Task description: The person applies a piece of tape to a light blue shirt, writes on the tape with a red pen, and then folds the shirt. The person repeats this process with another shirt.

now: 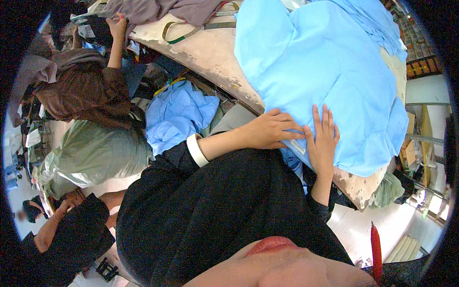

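Observation:
Light blue fabric [322,64] lies spread in layers over a worn table [222,64]. My left hand [274,129] rests on the fabric near its lower left edge, fingers pointing right. Beside it, my right hand [322,136] lies flat on the cloth with fingers extended away from me; its thumb meets the left fingertips. A small white label [297,147] bearing writing sits on the fabric between the two hands. Around my left forearm is a roll of off-white tape [197,150].
A measuring tape [218,25] and grey-brown cloth [172,10] lie at the table's far side. More blue fabric [179,111] is bunched below its left edge. Co-workers are at the left, near a large plastic bag [96,154]. A red pen [375,251] shows at lower right.

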The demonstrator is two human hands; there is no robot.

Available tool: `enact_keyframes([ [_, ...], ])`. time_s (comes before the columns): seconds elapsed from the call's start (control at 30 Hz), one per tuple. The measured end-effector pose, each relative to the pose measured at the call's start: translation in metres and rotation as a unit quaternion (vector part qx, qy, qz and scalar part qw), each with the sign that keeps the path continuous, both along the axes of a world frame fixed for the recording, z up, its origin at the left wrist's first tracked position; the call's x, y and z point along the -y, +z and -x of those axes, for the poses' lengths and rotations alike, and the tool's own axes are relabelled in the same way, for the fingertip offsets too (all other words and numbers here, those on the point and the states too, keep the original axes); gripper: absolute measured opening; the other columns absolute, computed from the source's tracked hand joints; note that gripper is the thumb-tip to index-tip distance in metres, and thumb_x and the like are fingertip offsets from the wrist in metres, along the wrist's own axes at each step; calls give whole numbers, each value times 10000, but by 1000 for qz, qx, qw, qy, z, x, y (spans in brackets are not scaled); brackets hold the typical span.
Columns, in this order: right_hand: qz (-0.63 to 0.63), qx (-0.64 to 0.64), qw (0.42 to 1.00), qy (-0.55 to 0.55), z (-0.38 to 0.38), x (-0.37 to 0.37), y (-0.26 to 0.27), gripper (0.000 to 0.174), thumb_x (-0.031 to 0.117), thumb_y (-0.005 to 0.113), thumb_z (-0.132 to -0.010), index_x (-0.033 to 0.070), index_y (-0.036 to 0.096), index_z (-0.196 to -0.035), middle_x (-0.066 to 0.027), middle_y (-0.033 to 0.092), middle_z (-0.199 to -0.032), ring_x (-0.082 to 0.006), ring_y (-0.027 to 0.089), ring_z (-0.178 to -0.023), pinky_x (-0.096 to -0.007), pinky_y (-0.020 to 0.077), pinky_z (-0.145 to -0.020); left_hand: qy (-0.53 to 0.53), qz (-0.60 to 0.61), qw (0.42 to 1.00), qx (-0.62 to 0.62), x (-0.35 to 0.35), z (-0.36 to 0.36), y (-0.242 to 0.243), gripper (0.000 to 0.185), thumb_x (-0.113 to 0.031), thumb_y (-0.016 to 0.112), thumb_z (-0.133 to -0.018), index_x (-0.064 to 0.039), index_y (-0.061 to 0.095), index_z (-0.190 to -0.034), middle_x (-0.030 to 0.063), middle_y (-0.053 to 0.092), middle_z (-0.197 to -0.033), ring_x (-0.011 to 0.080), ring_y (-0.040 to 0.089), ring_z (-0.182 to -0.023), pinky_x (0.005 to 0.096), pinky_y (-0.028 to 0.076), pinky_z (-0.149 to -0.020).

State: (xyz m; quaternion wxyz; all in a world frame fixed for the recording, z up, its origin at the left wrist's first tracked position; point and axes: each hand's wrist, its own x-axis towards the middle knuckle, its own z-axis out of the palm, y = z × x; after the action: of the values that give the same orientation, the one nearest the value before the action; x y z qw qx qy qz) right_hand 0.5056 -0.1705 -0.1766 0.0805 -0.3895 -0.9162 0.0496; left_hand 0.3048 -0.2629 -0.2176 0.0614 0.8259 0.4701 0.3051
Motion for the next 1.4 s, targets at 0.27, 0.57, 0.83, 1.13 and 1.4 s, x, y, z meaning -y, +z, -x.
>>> enact_keyframes([
  [0.27,7,14,1000,-10,1,-1,-1,561,394,396,-1035,223,344,-1567,-104,268,-1640,-279,258,-1502,-518,157,-1190,-1,-31,999,14,-2,-1,-1,707,-306,814,-678,-283,576,-1343,-90,568,-1338,177,539,-1139,375,441,-909],
  [0.57,1,-15,1000,-19,0,-1,-5,562,362,391,-1034,195,340,-1568,-77,303,-1631,-260,277,-1497,-503,165,-1193,6,-26,1000,11,0,-2,4,611,-288,821,-688,-227,610,-1258,-75,574,-1307,165,520,-1149,355,428,-913],
  [0.83,30,-29,998,-37,2,-2,-5,564,329,384,-1043,136,320,-1569,-82,300,-1632,-258,259,-1508,-515,170,-1194,15,-43,999,-24,1,-5,3,623,-306,812,-696,-226,594,-1274,-67,579,-1293,168,517,-1157,374,426,-918],
  [1.13,17,80,993,-88,27,17,5,672,424,362,-1055,-9,249,-1556,-181,261,-1626,-333,218,-1515,-612,187,-1175,67,-72,994,-45,10,-17,-10,551,-439,730,-789,-194,614,-1268,-50,594,-1247,171,503,-1161,394,388,-958],
  [1.4,8,37,990,-138,58,-93,-12,736,485,361,-1046,-13,207,-1565,-192,218,-1639,-359,175,-1525,-646,149,-1177,82,-89,992,-21,8,-20,-11,526,-470,685,-849,-210,618,-1302,-68,581,-1335,147,519,-1142,369,388,-944],
])
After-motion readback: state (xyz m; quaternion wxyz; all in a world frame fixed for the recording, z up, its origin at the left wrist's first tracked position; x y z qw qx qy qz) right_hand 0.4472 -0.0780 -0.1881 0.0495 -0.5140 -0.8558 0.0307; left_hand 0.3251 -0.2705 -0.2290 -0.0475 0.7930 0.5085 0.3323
